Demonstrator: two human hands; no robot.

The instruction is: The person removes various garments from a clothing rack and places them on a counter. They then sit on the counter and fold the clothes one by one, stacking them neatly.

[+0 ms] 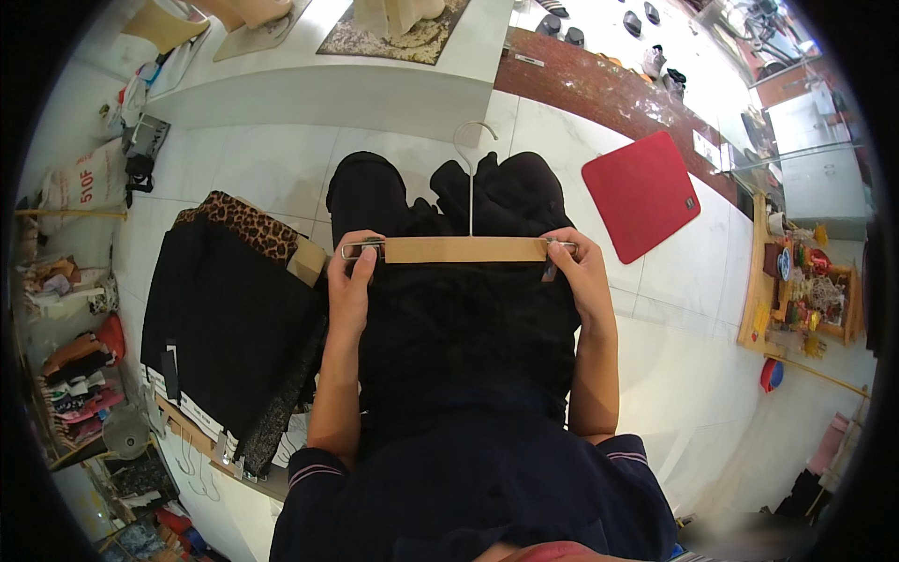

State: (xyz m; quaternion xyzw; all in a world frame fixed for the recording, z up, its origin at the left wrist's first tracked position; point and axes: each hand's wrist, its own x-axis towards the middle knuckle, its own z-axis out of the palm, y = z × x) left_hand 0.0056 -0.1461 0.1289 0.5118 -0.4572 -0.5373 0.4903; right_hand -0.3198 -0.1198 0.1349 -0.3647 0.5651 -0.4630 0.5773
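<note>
A pale wooden clip hanger (463, 250) lies level across the front of me, with its thin metal hook (471, 175) pointing away. At its left end, my left hand (351, 270) pinches the metal clip, thumb on top. My right hand (581, 270) grips the clip at the opposite end in the same way. Black cloth (456, 309) spreads over my lap directly under the bar, and a small tag (549, 272) hangs near the right clip. Where this cloth ends and my dark clothing begins is hard to tell. Whether the clips bite the cloth cannot be seen.
Folded black garments (225, 323) and a leopard-print cloth (253, 225) are piled at my left, with spare hangers (186, 456) below. A red mat (640, 197) lies on the tiled floor to the right. A white platform (316, 98) stands ahead. Shelves with goods line both sides.
</note>
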